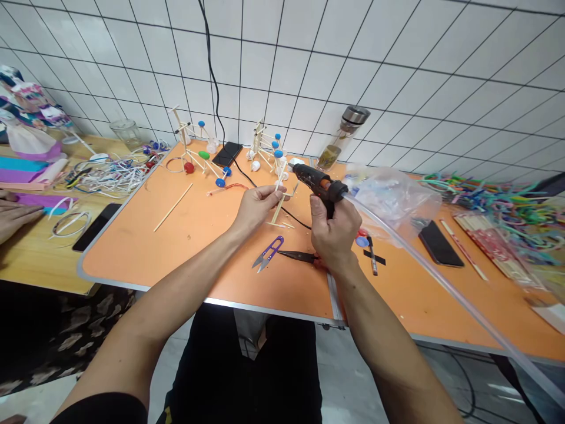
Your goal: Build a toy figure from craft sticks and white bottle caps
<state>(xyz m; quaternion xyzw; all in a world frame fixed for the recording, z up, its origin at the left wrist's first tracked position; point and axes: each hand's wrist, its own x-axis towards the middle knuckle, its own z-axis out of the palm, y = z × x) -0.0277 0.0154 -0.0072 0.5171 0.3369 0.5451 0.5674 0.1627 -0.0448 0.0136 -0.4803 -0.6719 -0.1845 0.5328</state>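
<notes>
In my right hand (pixel 338 232) is a black hot glue gun (pixel 315 179), its nozzle pointing left and a long clear glue stick (pixel 424 265) trailing from its back. My left hand (pixel 260 203) pinches a small frame of thin wooden sticks (pixel 278 209), close to the nozzle. Below the hands lie purple thread snips (pixel 268 254) with their blades apart. Dark-tipped pliers (pixel 298 256) lie beside them, partly hidden behind my right hand. Two stick models with coloured caps, a left one (pixel 198 154) and a right one (pixel 267 147), stand farther back.
A phone (pixel 227 154) and a tilted glass bottle (pixel 338 141) sit near the tiled wall. Rightward are a plastic bag (pixel 388 197), another phone (pixel 440 243) and bundled sticks (pixel 494 244). A loose stick (pixel 173 207) lies left. Another person's hand (pixel 17 217) rests on the neighbouring table.
</notes>
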